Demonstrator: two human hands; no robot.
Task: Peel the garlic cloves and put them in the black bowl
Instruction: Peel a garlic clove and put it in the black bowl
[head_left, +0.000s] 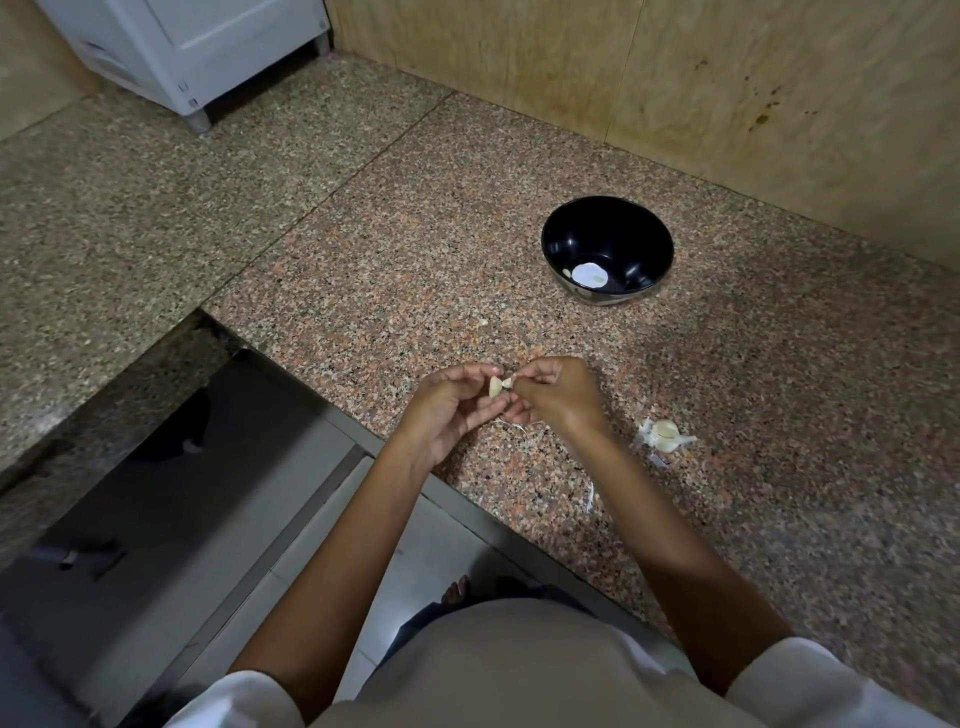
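Black bowl (582, 234) sitting near for drop-off; we're pinching the clove (496, 387) in left fingers (480, 370) so right fingers (527, 371) are gripping, stripping skin (509, 383).

Black bowl (608, 244), pale clove (495, 386), speckled pink-brown counter (415, 234)

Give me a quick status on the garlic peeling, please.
Left hand holds garlic clove, right hand pinches its skin. Clove partly peeled, not yet in black bowl. Remaining garlic on counter; nothing blocks the bowl.
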